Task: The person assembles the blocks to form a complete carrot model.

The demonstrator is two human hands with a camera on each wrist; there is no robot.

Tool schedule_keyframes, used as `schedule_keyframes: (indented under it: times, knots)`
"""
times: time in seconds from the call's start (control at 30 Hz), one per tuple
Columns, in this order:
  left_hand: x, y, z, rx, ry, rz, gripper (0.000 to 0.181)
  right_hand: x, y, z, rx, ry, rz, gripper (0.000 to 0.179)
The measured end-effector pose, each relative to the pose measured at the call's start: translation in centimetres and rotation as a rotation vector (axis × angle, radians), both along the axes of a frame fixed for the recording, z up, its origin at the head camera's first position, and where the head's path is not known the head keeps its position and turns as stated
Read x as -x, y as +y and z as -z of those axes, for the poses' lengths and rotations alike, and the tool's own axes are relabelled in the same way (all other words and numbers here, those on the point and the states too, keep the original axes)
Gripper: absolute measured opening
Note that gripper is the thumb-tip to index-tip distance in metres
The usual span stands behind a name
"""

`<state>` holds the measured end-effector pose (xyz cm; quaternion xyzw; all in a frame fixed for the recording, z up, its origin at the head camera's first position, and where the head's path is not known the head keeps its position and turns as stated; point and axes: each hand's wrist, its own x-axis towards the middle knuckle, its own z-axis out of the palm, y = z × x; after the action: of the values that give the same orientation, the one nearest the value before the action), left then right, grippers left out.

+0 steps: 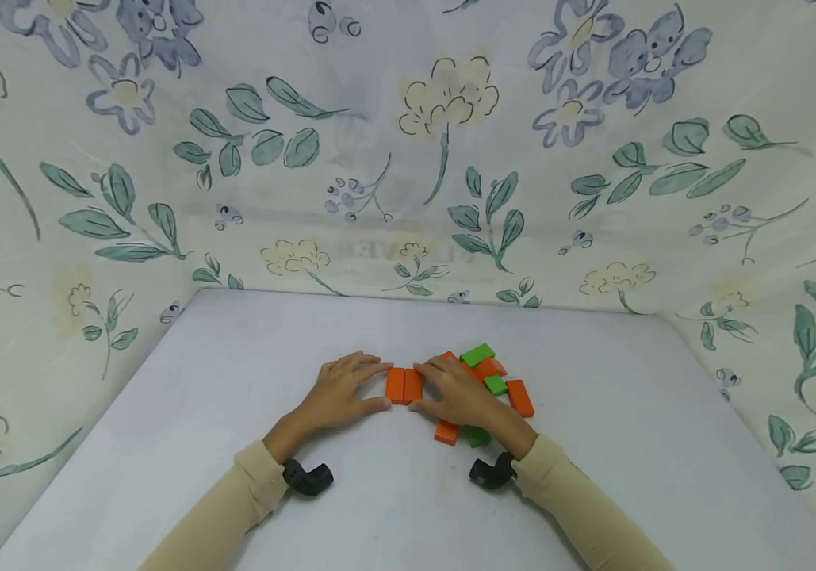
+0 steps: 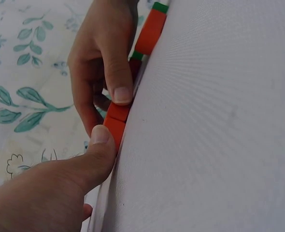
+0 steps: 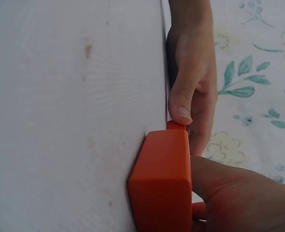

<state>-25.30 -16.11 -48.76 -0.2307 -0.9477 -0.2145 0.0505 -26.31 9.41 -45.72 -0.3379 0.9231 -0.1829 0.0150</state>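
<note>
Two orange rectangular blocks lie side by side on the white table, their long sides touching. My left hand (image 1: 339, 392) pinches the left orange block (image 1: 396, 386) by its near and far ends, thumb nearest me. In the same way my right hand (image 1: 459, 392) holds the right orange block (image 1: 413, 386). The left wrist view shows both thumbs against the near ends of the left block (image 2: 114, 130) and the right block (image 2: 118, 112). A loose orange block (image 3: 162, 193) looms large in the right wrist view, hiding part of the right hand (image 3: 244, 198).
Loose orange and green blocks are scattered around and beyond the right hand, including a green block (image 1: 477, 354), an orange block (image 1: 520, 398) and another orange block (image 1: 446, 432). Floral cloth (image 1: 379, 182) stands behind the white table (image 1: 272, 325) and at its sides.
</note>
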Motion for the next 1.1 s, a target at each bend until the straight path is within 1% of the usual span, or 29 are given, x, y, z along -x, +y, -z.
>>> schedule_keyframes:
  times: [0.2, 0.4, 0.5, 0.63, 0.7, 0.77, 0.87, 0.97, 1.03, 1.1]
  knots:
    - [-0.2, -0.1, -0.3, -0.001, 0.006, 0.001, 0.066, -0.1, -0.1, 0.0, 0.003, 0.013, 0.000, 0.069]
    - [-0.3, -0.1, -0.3, 0.002, 0.006, -0.004, 0.066, 0.0, 0.0, -0.4, 0.012, -0.022, -0.005, 0.074]
    - [-0.3, -0.1, -0.3, 0.009, -0.001, -0.004, 0.068, 0.2, 0.7, -1.4, 0.049, -0.045, -0.030, 0.063]
    - [-0.2, 0.0, -0.5, 0.006, -0.010, -0.007, 0.068, 0.9, 2.7, -3.3, 0.122, -0.012, -0.064, 0.038]
    - [-0.2, 0.0, -0.6, 0.002, -0.015, -0.003, 0.067, 1.2, 4.0, -4.0, 0.133, -0.003, -0.048, 0.030]
    - [-0.3, -0.1, -0.5, 0.006, -0.025, 0.000, 0.068, 1.3, 5.2, -4.2, 0.110, -0.010, -0.018, 0.028]
    - [-0.4, -0.2, -0.5, 0.014, -0.030, -0.002, 0.067, 1.7, 6.6, -4.0, 0.032, -0.059, -0.004, 0.033]
    - [-0.5, -0.3, -0.4, 0.011, -0.022, -0.007, 0.067, 2.1, 7.3, -3.4, -0.040, -0.096, -0.034, 0.045]
    - [-0.5, -0.3, -0.3, 0.007, -0.024, -0.004, 0.067, 2.2, 7.6, -3.1, -0.061, -0.122, -0.044, 0.052]
    - [-0.4, -0.2, -0.3, 0.005, -0.023, 0.001, 0.067, 2.3, 7.8, -3.0, -0.076, -0.118, -0.051, 0.057]
